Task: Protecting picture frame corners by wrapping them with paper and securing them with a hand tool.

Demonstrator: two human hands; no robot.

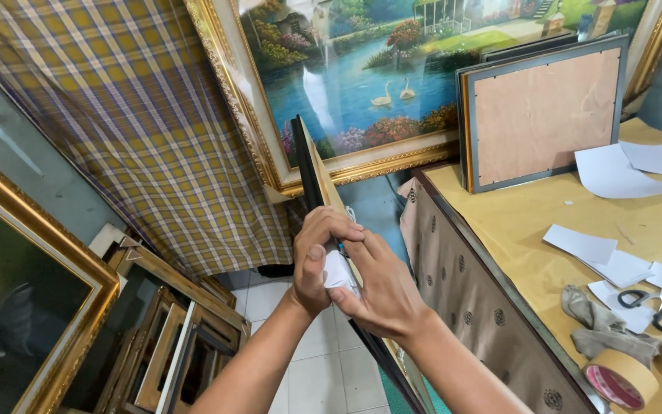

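A dark picture frame (308,165) stands on edge in front of me, seen almost edge-on, its top end reaching up toward a big landscape painting. My left hand (317,257) is wrapped around the frame's edge. My right hand (381,295) presses a small white wad of paper or cloth (339,272) against the frame's side, just below the left hand's fingers. The frame's lower end is hidden behind my hands and forearms.
A gold-framed landscape painting (392,77) leans at the back, beside a checked cloth (147,123). At right, a yellow-topped table (515,222) carries a frame backing (545,115), paper scraps (614,172), scissors (649,303), a rag (599,326) and tape rolls (622,379). Empty frames (170,345) are stacked on the floor at left.
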